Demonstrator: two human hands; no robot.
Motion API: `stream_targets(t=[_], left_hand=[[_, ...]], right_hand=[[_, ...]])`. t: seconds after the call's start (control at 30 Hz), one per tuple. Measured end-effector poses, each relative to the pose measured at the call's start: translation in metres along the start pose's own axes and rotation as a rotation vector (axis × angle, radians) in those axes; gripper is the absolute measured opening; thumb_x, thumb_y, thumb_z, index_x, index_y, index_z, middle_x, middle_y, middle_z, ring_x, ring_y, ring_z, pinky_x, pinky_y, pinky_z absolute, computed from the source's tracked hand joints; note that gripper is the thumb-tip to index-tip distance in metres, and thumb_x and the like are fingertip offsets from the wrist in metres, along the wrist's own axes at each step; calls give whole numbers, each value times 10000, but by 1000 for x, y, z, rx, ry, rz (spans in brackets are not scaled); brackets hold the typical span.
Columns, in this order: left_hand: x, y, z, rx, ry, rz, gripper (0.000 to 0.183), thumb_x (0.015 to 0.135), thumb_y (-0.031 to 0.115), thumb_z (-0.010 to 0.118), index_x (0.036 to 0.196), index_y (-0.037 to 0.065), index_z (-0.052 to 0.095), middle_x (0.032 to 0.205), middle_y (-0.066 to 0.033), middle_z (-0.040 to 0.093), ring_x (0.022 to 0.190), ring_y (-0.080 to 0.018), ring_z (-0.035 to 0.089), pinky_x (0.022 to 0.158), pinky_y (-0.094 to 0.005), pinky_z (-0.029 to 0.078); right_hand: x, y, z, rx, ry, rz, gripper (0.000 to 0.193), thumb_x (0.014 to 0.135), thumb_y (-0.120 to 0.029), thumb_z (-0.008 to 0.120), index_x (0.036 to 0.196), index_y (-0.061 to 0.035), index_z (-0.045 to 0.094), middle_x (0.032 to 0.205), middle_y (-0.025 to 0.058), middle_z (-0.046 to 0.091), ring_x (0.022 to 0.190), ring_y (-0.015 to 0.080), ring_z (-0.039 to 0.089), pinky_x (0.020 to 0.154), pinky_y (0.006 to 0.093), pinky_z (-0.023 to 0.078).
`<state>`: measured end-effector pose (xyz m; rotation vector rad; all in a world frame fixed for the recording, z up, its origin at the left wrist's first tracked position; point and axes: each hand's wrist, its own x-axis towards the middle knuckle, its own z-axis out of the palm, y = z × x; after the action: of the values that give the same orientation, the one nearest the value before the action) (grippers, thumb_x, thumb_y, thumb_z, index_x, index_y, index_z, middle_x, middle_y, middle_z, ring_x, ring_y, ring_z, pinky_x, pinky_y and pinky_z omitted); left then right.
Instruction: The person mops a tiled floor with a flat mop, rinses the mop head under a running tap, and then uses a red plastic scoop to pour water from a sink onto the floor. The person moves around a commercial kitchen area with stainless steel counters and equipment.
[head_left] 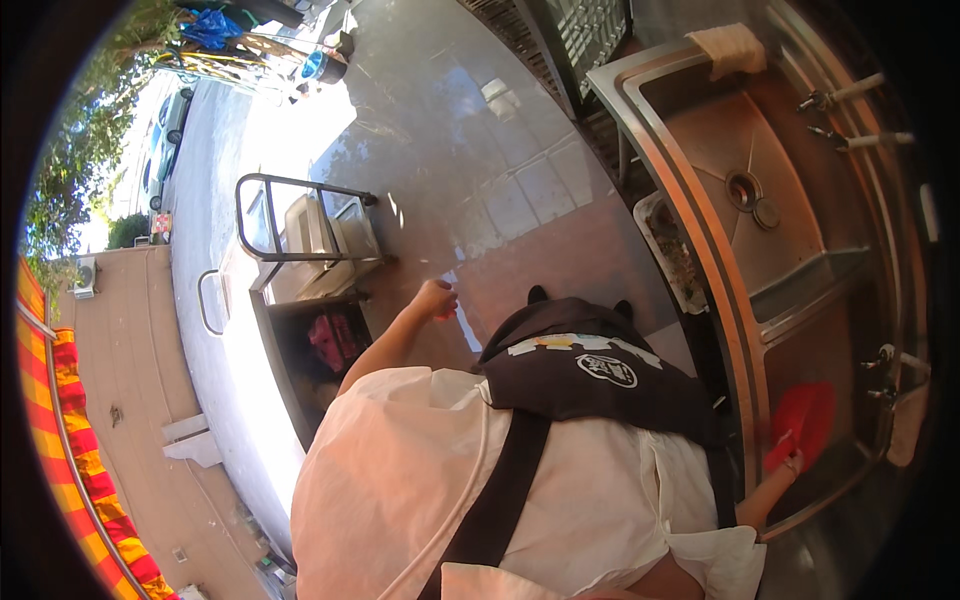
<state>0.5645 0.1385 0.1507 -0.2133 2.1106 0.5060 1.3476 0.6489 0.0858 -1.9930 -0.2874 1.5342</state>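
On the right, my right hand (788, 457) reaches into the near basin of a steel sink (722, 250). Its fingers grip a bright red, rounded, flat-looking object (808, 418), whose exact kind I cannot make out. My left hand (437, 299) hangs in the air in front of my apron (600, 400), off to the left. Its fingers are curled in, and nothing shows in them.
A cloth (727, 52) hangs over the sink's far corner, and taps line its right side. To my left stands a metal-framed cart (310, 255) with pale containers. A dirty tray (668, 250) sits below the sink's edge. The floor (530, 190) looks wet.
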Motion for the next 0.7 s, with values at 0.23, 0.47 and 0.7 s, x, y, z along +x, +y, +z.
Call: stream_targets(t=[0.23,0.47,0.7], left_hand=[[29,13,-25,-29,-67,118,451,837,145,562,1245,-26,474,782,-129,643,607,-213,655,505,-305,524],[80,-27,-91,-93,-111,186,444,846,142,552,1240,-45,467,795,-132,642,620,-208,653,512,-294,519],[152,-87,-238,-199,-97,295,443,812,108,568,1201,-88,487,740,-150,634,554,-206,633,459,-295,492]], right_hand=[[-68,8,22,323,-215,56,575,684,-19,459,1198,194,317,972,287,560,847,389,606,974,511,400],[-159,5,110,372,-467,-13,559,697,-9,475,1192,188,306,997,299,525,903,392,573,927,503,437],[-302,101,277,400,-539,171,588,717,-65,476,1241,120,285,995,267,526,882,352,574,748,424,515]])
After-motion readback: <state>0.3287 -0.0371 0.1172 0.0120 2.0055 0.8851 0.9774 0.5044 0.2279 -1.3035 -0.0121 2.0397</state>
